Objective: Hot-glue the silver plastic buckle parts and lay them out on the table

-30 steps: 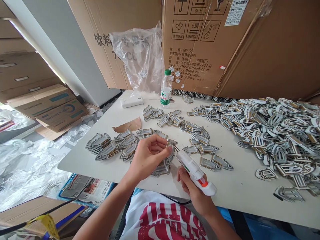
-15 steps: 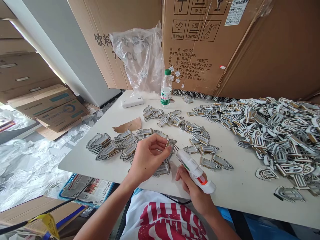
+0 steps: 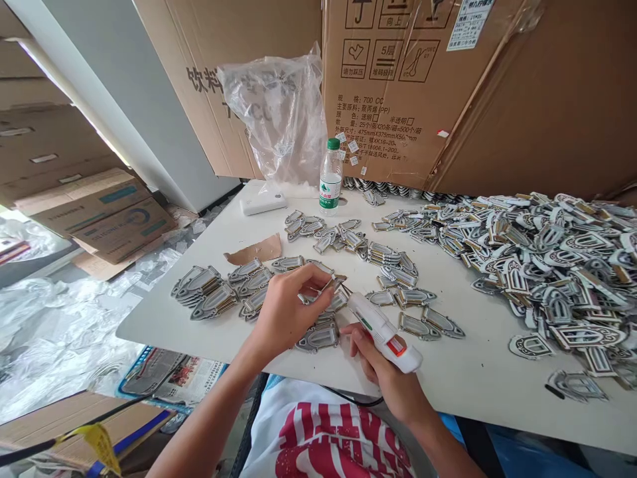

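Observation:
Between thumb and fingers, my left hand [image 3: 293, 305] pinches a small grey arch-shaped piece [image 3: 338, 280], tilted nearly edge-on. My right hand [image 3: 373, 358] is wrapped round a white hand tool [image 3: 375, 322] with an orange-red part near its back end. Two thin metal prongs stick out of the tool's front, close to the held piece; whether they touch it I cannot tell. Below my left hand lie more arch-shaped pieces [image 3: 318, 335] with slot-like openings. Further pieces [image 3: 213, 292] lie in overlapping stacks left of my left hand.
A big heap of similar pieces [image 3: 552, 265] covers the table's right side. At the back stand a green-capped bottle [image 3: 331, 179], a white box-like device [image 3: 263, 202] and a clear plastic bag [image 3: 283, 126] before large cartons [image 3: 383, 86]. A brown scrap [image 3: 253, 249] lies left.
The held piece has turned from showing its face to nearly edge-on. My right hand and the white tool have shifted slightly left, and the tool has rolled a little.

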The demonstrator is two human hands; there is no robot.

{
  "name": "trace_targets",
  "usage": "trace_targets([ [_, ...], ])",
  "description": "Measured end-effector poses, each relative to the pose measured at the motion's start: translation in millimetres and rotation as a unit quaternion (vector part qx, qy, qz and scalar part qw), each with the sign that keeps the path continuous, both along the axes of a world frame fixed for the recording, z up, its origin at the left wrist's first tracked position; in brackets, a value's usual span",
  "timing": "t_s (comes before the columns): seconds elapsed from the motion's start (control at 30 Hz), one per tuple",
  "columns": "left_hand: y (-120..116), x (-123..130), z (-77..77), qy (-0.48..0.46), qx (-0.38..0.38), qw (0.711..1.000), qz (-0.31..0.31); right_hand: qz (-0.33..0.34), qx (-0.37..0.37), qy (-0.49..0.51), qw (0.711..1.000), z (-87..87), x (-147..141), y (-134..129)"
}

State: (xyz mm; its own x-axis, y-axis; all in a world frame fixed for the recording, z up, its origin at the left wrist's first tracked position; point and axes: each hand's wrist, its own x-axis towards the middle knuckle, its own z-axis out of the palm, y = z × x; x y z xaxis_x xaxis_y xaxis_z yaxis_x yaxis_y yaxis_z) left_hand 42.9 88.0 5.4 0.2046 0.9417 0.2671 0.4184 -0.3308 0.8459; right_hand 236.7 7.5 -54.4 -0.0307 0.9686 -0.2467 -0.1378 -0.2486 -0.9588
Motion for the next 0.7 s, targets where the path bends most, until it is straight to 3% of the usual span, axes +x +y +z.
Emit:
trace_targets([
  [0.23,7.0,1.7,-9.2,-0.032,-0.052,0.997,0.044,-0.017,0.03,0.005,0.999,-10.8,4.0,-5.3],
  [0.47,3.5,9.4,-16.2,0.093,-0.045,0.995,0.004,-0.086,0.047,0.052,0.994,-15.1,5.5,-2.8],
  [0.7,4.8,11.5,-26.6,0.18,0.019,0.984,-0.009,-0.1,0.048,0.061,0.992,-15.9,4.6,-1.4],
])
